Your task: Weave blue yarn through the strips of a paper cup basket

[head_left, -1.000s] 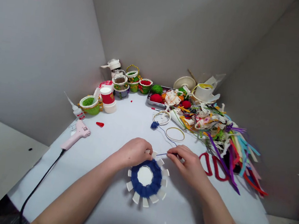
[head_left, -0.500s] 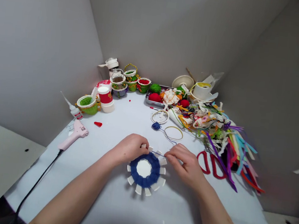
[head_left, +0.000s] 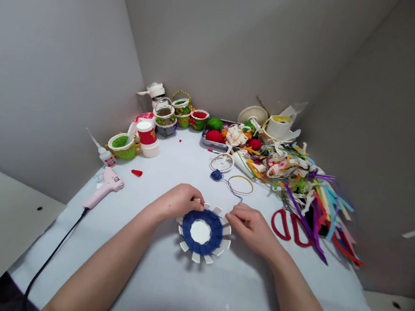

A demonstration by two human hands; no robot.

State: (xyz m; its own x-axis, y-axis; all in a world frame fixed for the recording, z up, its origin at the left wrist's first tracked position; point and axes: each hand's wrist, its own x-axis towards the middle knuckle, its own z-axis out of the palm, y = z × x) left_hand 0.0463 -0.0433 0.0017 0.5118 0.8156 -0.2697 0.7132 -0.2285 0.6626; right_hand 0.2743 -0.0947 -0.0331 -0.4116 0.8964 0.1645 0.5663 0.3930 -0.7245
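A white, round-based form [head_left: 201, 231] with stiff strips splayed around its edge is between the person's two hands, ringed by a woven band of dark blue yarn [head_left: 216, 234]. The left hand [head_left: 183, 201] has thumb and fingers together, clamped on strips at the form's far left edge. The right hand [head_left: 250, 226] has thumb and forefinger together at the far right edge, apparently on a thin dark blue yarn strand [head_left: 238, 197] leading back to a small tangled blue yarn ball [head_left: 216, 175].

Too hard a pull by the right hand could bend a strip or bunch the band; too little tension could leave a loose loop. A skipped strip would break the weave. The strand runs close by a thin gold-coloured hoop [head_left: 239, 192] and could snag there, or the ball's loose loops could knot. If the left pinch slips, the form may twist.

The strip ends under the left fingers are covered, and the yarn inside the right pinch is hidden. Whether the strand crosses over or under the hoop is too fine to tell, as is whether the form touches the pale tabletop [head_left: 162, 290]. Both forearms are cut off below.
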